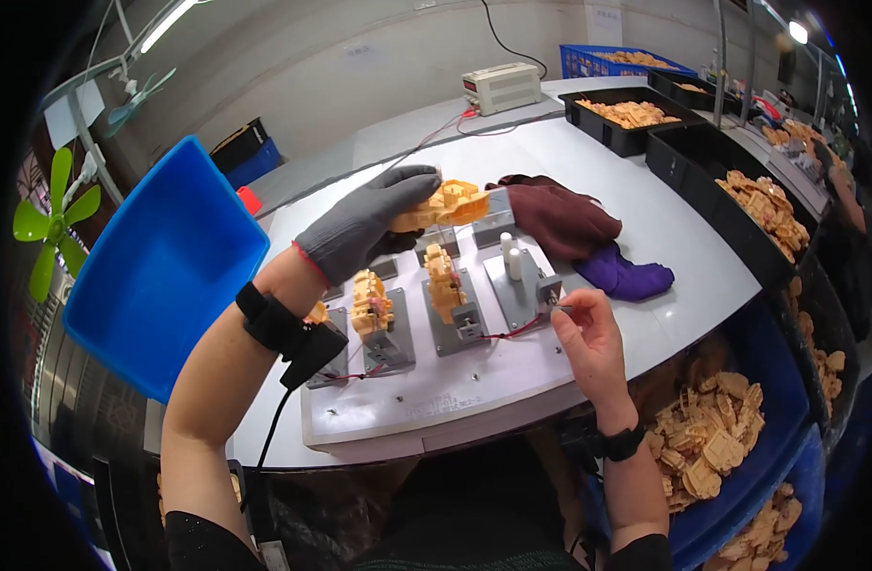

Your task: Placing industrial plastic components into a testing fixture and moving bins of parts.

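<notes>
My left hand (365, 224), in a grey glove, is closed around an orange-yellow molded plastic part (458, 203) above the back of a test fixture (431, 404). My bare right hand (591, 343) pinches at the small metal block (548, 290) on the fixture's right-hand station. What lies between its fingertips is too small to make out. Two white pegs (510, 259) stand on that station's grey plate. Similar plastic parts sit upright on neighbouring stations, one in the middle (444, 281) and one farther left (370, 303). Red wires run along the front of the stations.
A blue bin (169, 266) stands left beside a green fan (55, 224). Brown cloth (560, 214) and purple cloth (626, 273) lie behind the fixture. Black trays (626, 138) and a blue bin (788, 381) of plastic parts line the right. A power supply (503, 88) sits at the back.
</notes>
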Motion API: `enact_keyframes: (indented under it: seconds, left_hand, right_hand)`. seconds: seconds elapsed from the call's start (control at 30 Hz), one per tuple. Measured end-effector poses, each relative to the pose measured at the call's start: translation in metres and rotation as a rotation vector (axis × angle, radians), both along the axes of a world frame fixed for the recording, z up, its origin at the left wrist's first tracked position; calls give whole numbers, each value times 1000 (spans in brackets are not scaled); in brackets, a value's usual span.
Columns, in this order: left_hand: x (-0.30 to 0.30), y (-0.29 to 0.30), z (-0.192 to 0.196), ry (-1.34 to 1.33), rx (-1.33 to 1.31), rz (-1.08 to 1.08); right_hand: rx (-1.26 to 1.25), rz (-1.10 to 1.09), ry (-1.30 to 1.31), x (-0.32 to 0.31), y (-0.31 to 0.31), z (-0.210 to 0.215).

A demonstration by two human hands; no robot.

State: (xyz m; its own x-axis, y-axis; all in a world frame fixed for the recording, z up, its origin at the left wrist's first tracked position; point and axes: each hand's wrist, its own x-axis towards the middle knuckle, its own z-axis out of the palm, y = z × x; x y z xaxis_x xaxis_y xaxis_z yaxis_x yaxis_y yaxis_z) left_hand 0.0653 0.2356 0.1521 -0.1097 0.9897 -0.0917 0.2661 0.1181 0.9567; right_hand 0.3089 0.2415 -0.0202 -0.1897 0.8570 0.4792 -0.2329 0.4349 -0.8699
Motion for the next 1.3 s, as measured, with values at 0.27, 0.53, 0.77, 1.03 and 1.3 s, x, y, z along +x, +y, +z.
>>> enact_keyframes:
  seconds: [0.27,0.53,0.77,1.03,1.3]
  left_hand:
    - [51,56,-24,1102,295,-77]
    - [68,39,-31,1072,210,-342]
    - [77,35,-27,1216,176,-416]
    - [71,30,-46,1274,54,-505]
    - [54,-77,-19,908,533,-401]
  right_hand:
    - [87,-53,-13,0,-1,-2]
    - [61,-49,-24,4,-1,-3]
    - [76,-50,-13,4,2,-4]
    - [46,-1,0,-1,0,-2]
    - [-40,-157,99,2,-3,-1]
